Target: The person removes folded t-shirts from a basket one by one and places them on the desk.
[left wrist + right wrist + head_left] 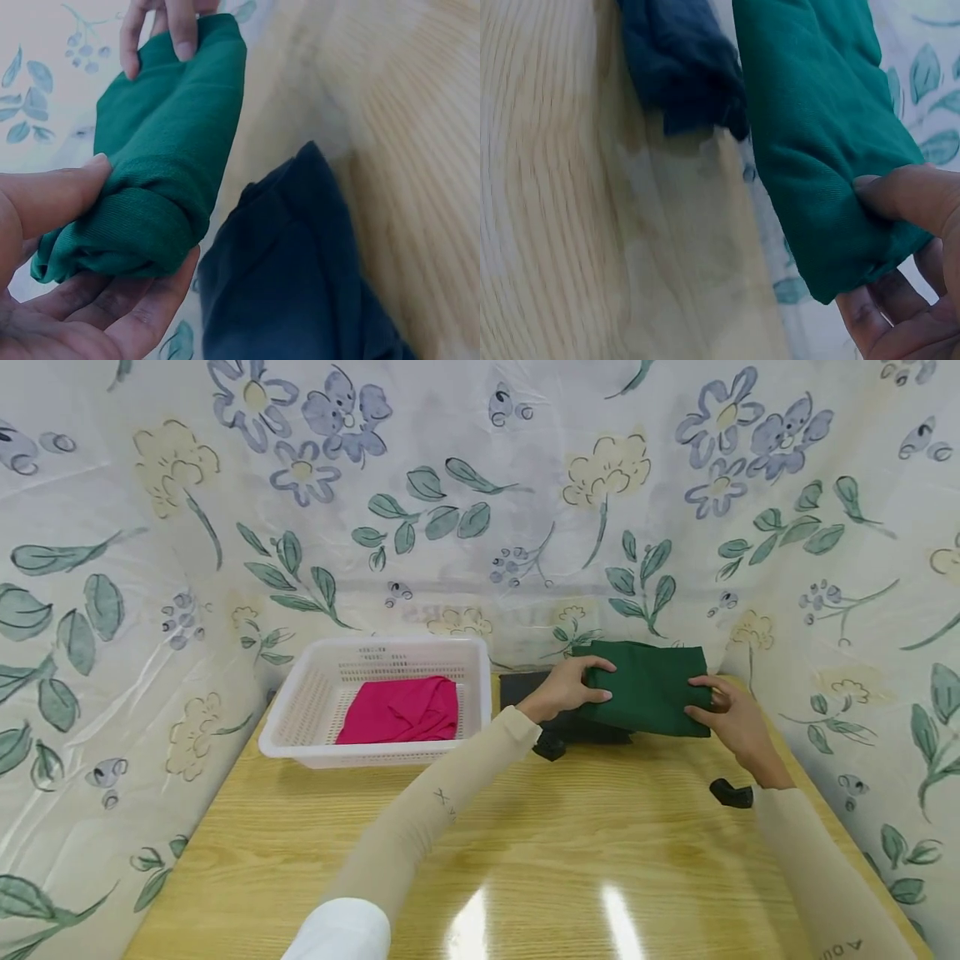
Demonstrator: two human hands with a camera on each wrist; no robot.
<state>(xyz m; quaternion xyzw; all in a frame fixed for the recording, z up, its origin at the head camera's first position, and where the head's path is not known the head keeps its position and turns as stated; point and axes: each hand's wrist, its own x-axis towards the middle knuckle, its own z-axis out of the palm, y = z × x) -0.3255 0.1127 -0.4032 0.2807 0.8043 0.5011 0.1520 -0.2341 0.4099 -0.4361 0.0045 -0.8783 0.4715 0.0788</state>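
A folded green cloth [648, 689] is held up over the back right of the table, one end in each hand. My left hand [564, 687] grips its left end; in the left wrist view the thumb lies on one face and the fingers curl beneath the thick folded layers. My right hand [731, 714] pinches the opposite end, thumb on top and fingers under, as the right wrist view shows. Below and to the left lies a folded dark cloth [277, 270], partly hidden by the green one and by my left hand in the head view.
A white perforated basket [300, 745] stands at the back left, with a folded pink cloth [405, 710] in it. The wooden table [555, 835] reaches back to a floral curtain [450, 552] that hangs behind and along both sides.
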